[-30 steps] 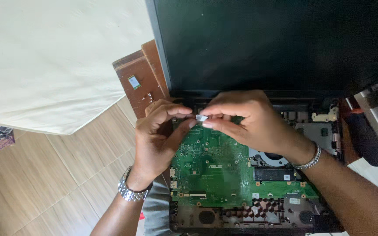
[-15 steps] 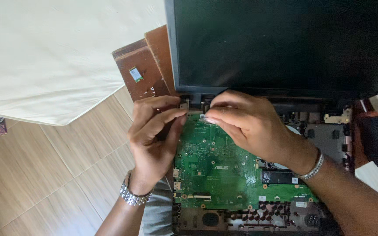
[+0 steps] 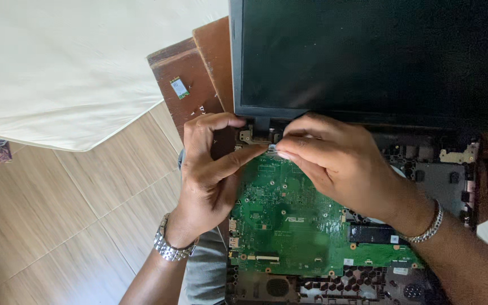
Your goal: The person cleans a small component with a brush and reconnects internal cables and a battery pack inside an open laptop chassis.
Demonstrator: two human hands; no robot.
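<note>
- Pinching at one spot: both hands meet at the top edge of the green motherboard (image 3: 289,220), just below the screen hinge.
- Left hand (image 3: 210,175): thumb and forefinger curled toward each other, thumb tip lying on the board's top-left corner; whether anything sits between them, I cannot tell.
- Right hand (image 3: 340,169): fingers pressed together, nipping a small pale connector (image 3: 272,148) at the board's upper edge.
- Motherboard lies flat in the opened laptop base (image 3: 441,175), bare and unscrewed-looking; dark memory slot toward its lower right, speaker grilles below it.
- Dark screen (image 3: 368,56) stands open above the board.
- Small green card (image 3: 179,88) rests on the brown wooden table (image 3: 182,73), up and left of the board, well apart.
- Risk, as I judge it: the connector is tiny and the grip tight; a crooked pull could tear its cable or lift the socket.
- Second risk: thumb pressure on the corner could flex the board or brush fine components.
</note>
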